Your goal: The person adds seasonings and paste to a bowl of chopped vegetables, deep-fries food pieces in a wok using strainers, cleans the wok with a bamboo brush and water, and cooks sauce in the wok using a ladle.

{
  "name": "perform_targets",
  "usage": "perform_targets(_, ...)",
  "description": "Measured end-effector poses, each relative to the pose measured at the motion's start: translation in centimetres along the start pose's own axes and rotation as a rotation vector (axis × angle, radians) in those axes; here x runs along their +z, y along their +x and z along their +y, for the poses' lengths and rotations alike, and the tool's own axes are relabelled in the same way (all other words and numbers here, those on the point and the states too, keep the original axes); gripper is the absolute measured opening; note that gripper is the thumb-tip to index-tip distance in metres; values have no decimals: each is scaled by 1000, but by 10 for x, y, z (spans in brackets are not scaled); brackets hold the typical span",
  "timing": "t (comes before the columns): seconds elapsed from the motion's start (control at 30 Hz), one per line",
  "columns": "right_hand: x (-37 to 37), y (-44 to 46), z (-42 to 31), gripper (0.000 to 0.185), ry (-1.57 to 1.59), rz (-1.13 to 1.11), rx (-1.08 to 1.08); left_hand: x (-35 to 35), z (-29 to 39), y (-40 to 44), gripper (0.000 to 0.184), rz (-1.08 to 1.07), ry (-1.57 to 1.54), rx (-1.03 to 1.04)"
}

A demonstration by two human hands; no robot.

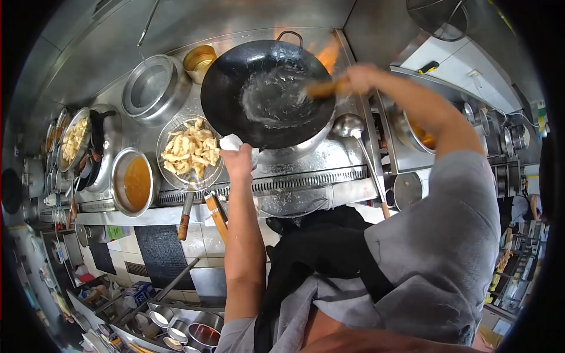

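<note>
A large black wok (226, 76) with churning water in it sits over the burner, and orange flame shows behind its right rim. My left hand (238, 160) is closed on a white cloth (231, 142) at the wok's near left edge. Over the right side of the wok, my right hand (356, 79) grips a brown wooden-looking tool (322, 89); motion blurs it, and its far end over the water is unclear. Left of my left hand, a wire strainer (187, 183) holds pale fried pieces (191, 148).
A ladle (348, 125) rests right of the wok. To the left stand a bowl of orange liquid (136, 183), a lidded metal pot (148, 85), a brass-coloured pot (200, 59) and another strainer of fried pieces (74, 140). A pan (412, 132) stands at the right.
</note>
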State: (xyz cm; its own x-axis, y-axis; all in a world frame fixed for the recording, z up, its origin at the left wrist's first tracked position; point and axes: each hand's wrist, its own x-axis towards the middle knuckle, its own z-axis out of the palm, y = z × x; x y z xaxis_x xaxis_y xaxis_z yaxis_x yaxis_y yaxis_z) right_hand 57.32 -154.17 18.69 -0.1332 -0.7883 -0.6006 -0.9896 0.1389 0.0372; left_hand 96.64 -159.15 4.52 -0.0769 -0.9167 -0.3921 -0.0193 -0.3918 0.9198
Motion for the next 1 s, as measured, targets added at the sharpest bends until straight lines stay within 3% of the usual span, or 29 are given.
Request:
perform_targets(0.07,-29,68,1,39,-106,264,168,-8,11,-6,22,-34,4,-44)
perform_targets(0.13,-21,128,-56,35,22,586,136,-16,13,0,14,-209,22,-79)
perform_targets(0.17,-14,141,-97,39,104,483,156,-16,6,5,12,-146,37,-54)
perform_targets(0.2,17,149,-135,44,238,630,130,-18,8,3,12,-136,40,-48)
perform_targets(0.27,48,143,-191,42,520,566,144,-19,17,-3,15,-200,98,-5)
perform_targets(0.37,88,106,-219,43,603,515,16,-15,-1,1,25,-112,-53,90)
perform_targets(0.47,79,19,-183,45,464,157,-153,-2,-22,9,34,81,-173,276)
perform_targets(0.5,93,-4,-158,46,394,259,-210,-2,-21,7,39,78,-115,251)
perform_targets(0.57,48,-59,-115,48,355,-69,-87,4,-10,-1,35,121,-92,192)
perform_targets(0.63,25,-59,-50,48,172,-58,-63,2,-3,-1,33,161,-116,187)
perform_targets(0.67,10,-37,-24,47,24,-74,-3,-6,-1,2,30,20,-72,102)
perform_targets(0.7,-8,-10,-17,44,-67,49,52,-9,4,7,26,-119,-34,22)
perform_targets(0.77,-17,79,-14,37,-167,346,147,-15,15,-1,23,-144,-11,-52)
perform_targets(0.8,-21,101,-50,36,-107,405,141,-16,21,-2,20,-171,10,-125)
perform_targets(0.83,-3,160,-76,35,168,496,225,-18,21,1,17,-200,38,-145)
perform_targets(0.93,45,152,-197,49,562,511,185,-17,25,1,15,-187,143,-168)
perform_targets(1.0,80,138,-227,58,696,482,-2,-17,25,-6,14,-148,118,-158)
